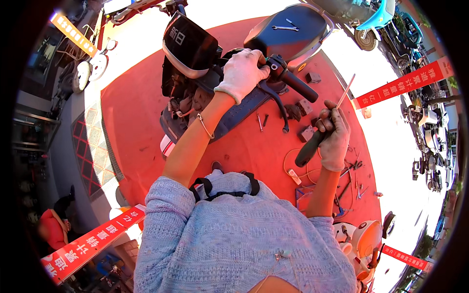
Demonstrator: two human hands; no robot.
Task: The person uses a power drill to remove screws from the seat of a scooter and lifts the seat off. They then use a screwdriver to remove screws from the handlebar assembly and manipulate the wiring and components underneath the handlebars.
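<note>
In the head view, a partly dismantled dark scooter (229,115) stands in front of me. My left hand (242,73), in a white glove, closes over the scooter's handlebar, just left of the black switch housing (276,67). What lies under its fingers is mostly hidden. The black right grip (300,88) and brake lever (279,105) stick out toward me. My right hand (334,139), in a soiled glove, is wrapped round the dark handle of a screwdriver (307,150), its blade pointing up, apart from the scooter. Wrenches (285,28) lie on a dark, smooth surface beyond the handlebar.
A red mat (234,161) covers the ground. Small dark blocks (306,106) and loose tools (349,183) lie on it at the right, with an orange cord (287,163). A dark panel (190,44) rises at the scooter's left. Red banner tapes (400,85) border the area; parked scooters (430,146) stand beyond.
</note>
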